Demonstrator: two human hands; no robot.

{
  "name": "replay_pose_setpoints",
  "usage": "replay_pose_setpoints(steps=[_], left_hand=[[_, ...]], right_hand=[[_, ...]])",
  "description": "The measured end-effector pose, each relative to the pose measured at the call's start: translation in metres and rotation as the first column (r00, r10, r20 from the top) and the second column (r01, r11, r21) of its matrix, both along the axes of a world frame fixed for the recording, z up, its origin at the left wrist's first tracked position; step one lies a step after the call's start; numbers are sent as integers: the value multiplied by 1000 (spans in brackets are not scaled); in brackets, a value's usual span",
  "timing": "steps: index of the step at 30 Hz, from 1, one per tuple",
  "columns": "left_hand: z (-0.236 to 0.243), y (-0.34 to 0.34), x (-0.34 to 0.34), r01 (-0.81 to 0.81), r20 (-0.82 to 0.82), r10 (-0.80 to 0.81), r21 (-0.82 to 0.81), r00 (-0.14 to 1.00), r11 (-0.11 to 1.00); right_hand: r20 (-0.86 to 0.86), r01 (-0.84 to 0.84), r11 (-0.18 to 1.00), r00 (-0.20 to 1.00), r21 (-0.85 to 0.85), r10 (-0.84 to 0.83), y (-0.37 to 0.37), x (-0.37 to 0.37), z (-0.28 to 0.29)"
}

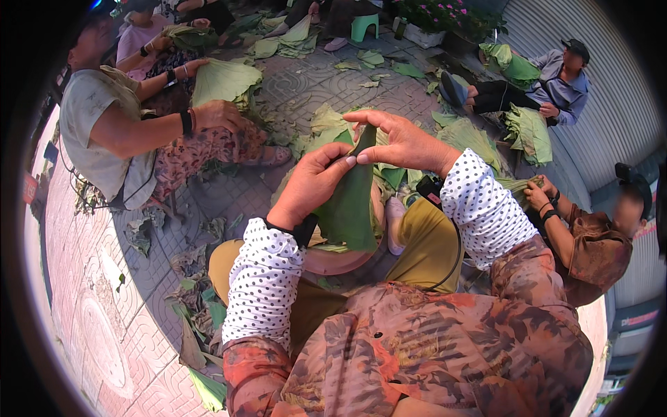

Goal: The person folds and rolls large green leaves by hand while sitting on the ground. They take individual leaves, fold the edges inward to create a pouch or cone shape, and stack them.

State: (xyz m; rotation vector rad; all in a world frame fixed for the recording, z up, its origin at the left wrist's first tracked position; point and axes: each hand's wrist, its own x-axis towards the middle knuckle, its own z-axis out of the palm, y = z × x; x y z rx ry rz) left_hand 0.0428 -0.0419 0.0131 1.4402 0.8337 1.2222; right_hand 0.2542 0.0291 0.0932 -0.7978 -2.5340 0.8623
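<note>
A dark green folded leaf (346, 215) hangs upright between my hands at the middle of the view. My left hand (313, 177) is closed on it, thumb against its upper part. My right hand (392, 142) pinches its top, with the index finger curled over the edge and the thumb beside my left thumb. Below the leaf, a pinkish round basin (333, 263) holds more flat leaves, partly hidden by the one I hold. My knees in mustard trousers sit on either side of the basin.
Co-workers with leaves sit at left (111, 132), upper right (556, 97) and right (590, 257). Scattered leaves (469, 139) lie on the paving (139, 278). A green stool (365, 26) and flower planter (424, 31) stand behind; a corrugated shutter (556, 28) rises at right.
</note>
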Motion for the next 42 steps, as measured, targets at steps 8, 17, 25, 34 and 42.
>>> replay_pose_setpoints(steps=[8,17,25,34,42], left_hand=[[-10,4,1,-89,-287,104,62,952,994],[-12,13,-1,-127,-369,177,158,912,979],[21,20,22,-241,-381,306,210,873,948],[55,36,56,-223,-376,331,301,865,927],[61,39,59,-238,-354,315,246,881,940]], right_hand=[[168,3,999,986,-33,3,2,3,-9],[284,6,1000,959,-22,0,6,-7,-9],[126,-4,1000,992,-12,6,25,21,6],[125,20,932,992,-362,27,43,53,38],[141,73,988,989,-133,-54,49,46,35]])
